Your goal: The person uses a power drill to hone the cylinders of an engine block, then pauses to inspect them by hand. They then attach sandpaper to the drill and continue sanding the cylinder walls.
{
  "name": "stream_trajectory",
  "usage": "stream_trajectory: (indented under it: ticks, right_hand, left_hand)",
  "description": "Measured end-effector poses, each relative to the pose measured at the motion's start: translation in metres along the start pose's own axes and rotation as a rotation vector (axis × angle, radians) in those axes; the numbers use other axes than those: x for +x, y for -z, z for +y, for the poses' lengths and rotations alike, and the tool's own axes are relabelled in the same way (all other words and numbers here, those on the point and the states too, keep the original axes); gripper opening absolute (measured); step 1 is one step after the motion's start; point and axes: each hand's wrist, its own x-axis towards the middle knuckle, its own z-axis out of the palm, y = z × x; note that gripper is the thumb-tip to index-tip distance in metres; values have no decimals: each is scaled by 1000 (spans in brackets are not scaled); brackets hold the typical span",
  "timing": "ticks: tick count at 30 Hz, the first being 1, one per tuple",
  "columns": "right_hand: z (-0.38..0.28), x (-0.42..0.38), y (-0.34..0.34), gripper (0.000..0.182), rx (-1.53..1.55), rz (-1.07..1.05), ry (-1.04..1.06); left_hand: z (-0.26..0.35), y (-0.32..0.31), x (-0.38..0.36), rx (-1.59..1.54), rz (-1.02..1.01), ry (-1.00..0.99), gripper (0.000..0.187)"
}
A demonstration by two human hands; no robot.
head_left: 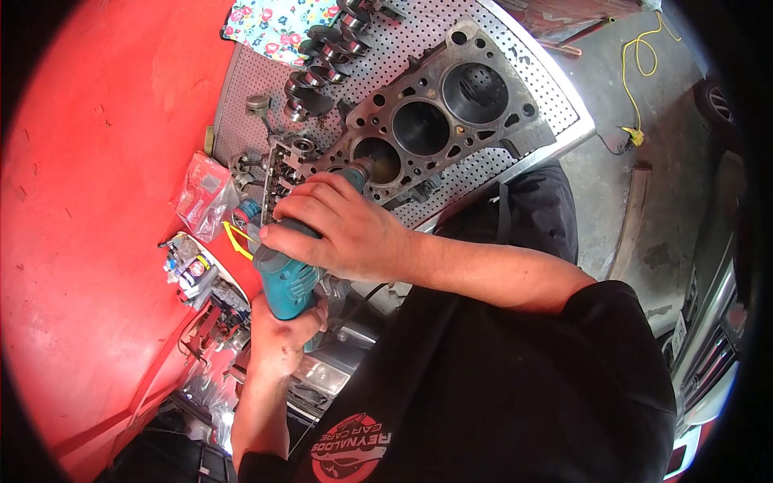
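Both my hands are on a teal power drill [288, 283]. My left hand [280, 334] is wrapped around its lower rear part, fingers partly hidden. My right hand [342, 225] lies over the top of the drill body with its fingers closed around it. The drill's front end points into a cylinder bore of an engine block [439, 153]. What is fitted in the chuck is hidden inside the bore. The block lies with its bores facing up, and two dark bores sit farther along it.
The perforated metal bench top [250, 72] also carries a crankshaft [322, 68], a floral cloth [278, 28] and a piston with its rod [258, 106]. A plastic-wrapped red package [201, 193] lies on the left. A yellow cord [632, 88] trails over the floor, and a car [713, 338] stands at right.
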Motion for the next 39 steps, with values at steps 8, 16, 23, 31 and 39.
stream_trajectory:
  ticks: [8, 16, 23, 31, 39]
  right_hand:
    - [-10, -9, 2, 49, -17, 8, -39]
    - [-30, -2, -4, 46, -42, 106, 13]
    - [-22, -13, -2, 50, -54, 70, -56]
    - [-28, -15, 0, 50, -72, 51, -76]
    - [-38, -7, -2, 48, -77, 93, -63]
  left_hand:
    - [-14, -2, 0, -45, 2, -21, 19]
    - [-10, 3, -23, -20, 32, -60, 22]
    - [-20, -1, -3, -60, -12, -89, 24]
    - [-25, 1, -4, -44, -5, -89, 30]
    - [-17, 4, -17, -24, 31, -91, 36]
